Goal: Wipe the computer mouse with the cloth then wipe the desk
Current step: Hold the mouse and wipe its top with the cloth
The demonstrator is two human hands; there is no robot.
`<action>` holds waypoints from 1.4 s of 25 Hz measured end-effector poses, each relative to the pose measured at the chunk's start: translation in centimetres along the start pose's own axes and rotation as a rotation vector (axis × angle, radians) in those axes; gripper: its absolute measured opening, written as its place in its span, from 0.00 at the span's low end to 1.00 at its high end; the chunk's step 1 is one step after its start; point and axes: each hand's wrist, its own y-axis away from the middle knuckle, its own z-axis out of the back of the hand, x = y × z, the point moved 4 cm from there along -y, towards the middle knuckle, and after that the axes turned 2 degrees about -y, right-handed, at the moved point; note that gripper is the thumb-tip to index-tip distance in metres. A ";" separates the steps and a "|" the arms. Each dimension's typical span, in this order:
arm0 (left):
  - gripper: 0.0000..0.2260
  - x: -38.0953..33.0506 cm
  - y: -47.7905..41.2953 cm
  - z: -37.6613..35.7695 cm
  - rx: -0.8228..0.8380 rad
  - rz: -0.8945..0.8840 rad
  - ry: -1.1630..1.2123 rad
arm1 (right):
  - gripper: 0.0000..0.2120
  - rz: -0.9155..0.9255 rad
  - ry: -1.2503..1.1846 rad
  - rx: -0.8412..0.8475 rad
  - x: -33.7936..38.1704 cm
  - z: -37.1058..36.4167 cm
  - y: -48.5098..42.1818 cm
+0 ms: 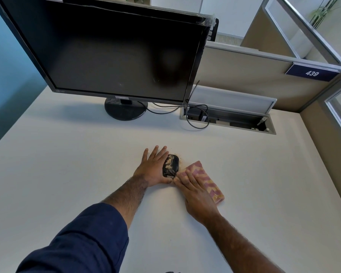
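My left hand (153,168) lies flat, fingers spread; my right hand (197,196) presses palm-down beside it, thumbs nearly touching.

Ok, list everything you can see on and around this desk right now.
black computer mouse: one, speckled with light crumbs, desk centre, against the left hand
pink-and-yellow patterned cloth: one, flat on the desk, right of the mouse
white desk: one, a few crumbs beside the mouse
black flat monitor: one, screen off, round stand, back left
black cables: looped at the back
open grey cable tray: one, recessed, back right
blue sign reading 439: one, on the beige partition
left hand: open, steadying the mouse
right hand: flat on the cloth
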 end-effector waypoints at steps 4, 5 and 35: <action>0.59 0.0 -0.1 0.2 0.015 0.002 0.027 | 0.32 -0.079 -0.062 0.010 -0.6 -0.2 0.6; 0.59 -0.1 0.0 0.2 0.027 0.004 0.041 | 0.31 -0.100 -0.094 -0.007 -0.7 0.0 0.7; 0.53 1.1 -1.4 1.9 0.003 0.442 0.268 | 0.34 -0.054 0.001 -0.140 2.1 1.1 -2.5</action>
